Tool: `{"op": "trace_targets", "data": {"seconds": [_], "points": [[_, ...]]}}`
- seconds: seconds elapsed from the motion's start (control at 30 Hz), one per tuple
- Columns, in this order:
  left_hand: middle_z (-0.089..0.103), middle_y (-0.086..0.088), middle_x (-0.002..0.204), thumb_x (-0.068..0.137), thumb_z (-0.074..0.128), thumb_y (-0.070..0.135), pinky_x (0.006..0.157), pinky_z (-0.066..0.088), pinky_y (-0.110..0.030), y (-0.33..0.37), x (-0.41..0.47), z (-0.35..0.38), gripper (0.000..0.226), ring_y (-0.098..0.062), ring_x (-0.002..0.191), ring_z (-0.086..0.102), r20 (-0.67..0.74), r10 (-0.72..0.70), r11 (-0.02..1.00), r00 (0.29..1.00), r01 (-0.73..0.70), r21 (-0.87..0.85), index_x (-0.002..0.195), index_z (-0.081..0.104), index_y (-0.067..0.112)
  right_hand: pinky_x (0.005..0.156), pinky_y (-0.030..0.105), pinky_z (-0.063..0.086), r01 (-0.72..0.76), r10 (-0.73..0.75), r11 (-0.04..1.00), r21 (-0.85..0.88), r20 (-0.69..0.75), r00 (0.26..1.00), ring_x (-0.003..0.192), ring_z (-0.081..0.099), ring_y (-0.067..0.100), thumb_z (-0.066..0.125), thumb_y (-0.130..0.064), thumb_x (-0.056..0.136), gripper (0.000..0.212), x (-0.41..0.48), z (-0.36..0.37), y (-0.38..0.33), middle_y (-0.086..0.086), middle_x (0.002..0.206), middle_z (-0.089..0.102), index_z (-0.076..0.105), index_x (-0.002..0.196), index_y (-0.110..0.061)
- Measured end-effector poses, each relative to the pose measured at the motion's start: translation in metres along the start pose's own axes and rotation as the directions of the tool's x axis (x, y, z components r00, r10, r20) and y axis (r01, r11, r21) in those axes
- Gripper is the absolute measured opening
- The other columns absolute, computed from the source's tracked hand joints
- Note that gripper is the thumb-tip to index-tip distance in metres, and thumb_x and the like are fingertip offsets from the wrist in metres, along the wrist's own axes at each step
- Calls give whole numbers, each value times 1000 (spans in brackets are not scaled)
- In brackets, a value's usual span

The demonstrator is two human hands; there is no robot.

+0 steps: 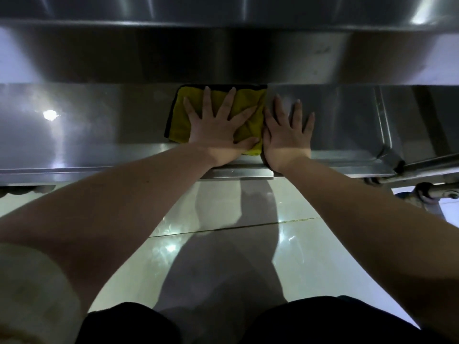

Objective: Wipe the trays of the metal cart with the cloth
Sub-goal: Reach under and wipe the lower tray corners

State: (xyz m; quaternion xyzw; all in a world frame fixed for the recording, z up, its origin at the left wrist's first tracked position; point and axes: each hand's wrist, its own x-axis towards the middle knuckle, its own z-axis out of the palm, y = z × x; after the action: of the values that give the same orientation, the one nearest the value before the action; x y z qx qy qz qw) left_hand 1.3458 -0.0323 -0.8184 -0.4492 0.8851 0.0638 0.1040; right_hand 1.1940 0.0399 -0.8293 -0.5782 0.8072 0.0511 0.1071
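Glossy pale tiled floor [310, 256], light glare.

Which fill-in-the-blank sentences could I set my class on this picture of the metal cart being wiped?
1. The cloth is ____ with a dark edge.
2. The left hand presses flat on the ____.
3. The right hand rests on the bare tray, to the ____ of the cloth.

Missing words: yellow; cloth; right.
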Motion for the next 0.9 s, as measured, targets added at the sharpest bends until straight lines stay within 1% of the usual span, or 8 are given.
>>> {"op": "trace_targets", "data": {"seconds": [0.1,0.17,0.33,0.43,0.53,0.7,0.8,0.9], "points": [[-19,7,163,79,9,85,106,-5,-77,3,-10,4,74,-44,146,-19,-5,34,999,999,-34,17,145,-11,58,117,61,-8,-11,11,1000,9,13,1000,149,-16,36,14,-41,102,56,2,-2,1,-9,164,-13,-1,156,-33],[-15,8,163,78,9,85,106,-5,-76,2,-13,4,74,-41,147,-16,-23,20,1000,1000,-20,-5,146,-6,59,117,60,-7,-6,6,1000,18,4,1000,149,-14,35,16,-41,102,57,2,-2,1,-9,164,-10,1,156,-33],[-6,12,164,81,29,81,108,-6,-74,-4,-10,-1,72,-36,149,-11,-39,-22,998,999,20,-65,146,10,57,118,58,-8,1,0,998,56,-10,1000,150,-11,33,19,-44,103,55,4,-4,4,-12,164,-5,5,155,-38],[-6,16,163,82,36,77,110,-4,-73,-27,-13,-3,72,-32,150,-10,-22,-26,997,999,24,-67,146,14,54,117,57,-10,3,-1,997,80,-24,1000,150,-9,34,19,-47,103,53,3,-4,6,-12,164,-2,6,154,-44],[-6,17,163,83,37,75,112,-2,-70,-71,-29,-3,72,-29,151,-8,-21,-50,998,999,49,-44,147,15,50,117,57,-10,3,-2,997,72,-9,1000,150,-9,33,18,-48,103,53,4,-4,6,-13,164,-3,4,154,-46],[-3,14,164,86,33,73,115,0,-65,-149,-77,12,72,-27,151,-7,-73,-190,981,979,186,-57,150,15,46,118,58,-8,-37,35,999,35,55,998,150,-12,34,15,-47,103,54,0,-8,-3,-11,164,-9,-4,153,-45],[-4,13,164,83,27,77,113,-1,-68,-149,-81,16,74,-30,151,-8,-75,-206,978,976,202,-57,150,14,48,119,57,-6,-74,72,997,17,117,991,149,-16,33,15,-48,103,57,0,-17,-24,-7,164,-15,-10,154,-41],[-5,12,164,83,29,78,112,-2,-70,-136,-78,17,74,-31,150,-9,-91,-231,972,969,226,-58,149,14,50,119,54,-5,45,-58,994,97,128,990,149,-17,31,19,-51,103,59,1,-24,-75,-5,163,-17,-10,154,-40]]}}
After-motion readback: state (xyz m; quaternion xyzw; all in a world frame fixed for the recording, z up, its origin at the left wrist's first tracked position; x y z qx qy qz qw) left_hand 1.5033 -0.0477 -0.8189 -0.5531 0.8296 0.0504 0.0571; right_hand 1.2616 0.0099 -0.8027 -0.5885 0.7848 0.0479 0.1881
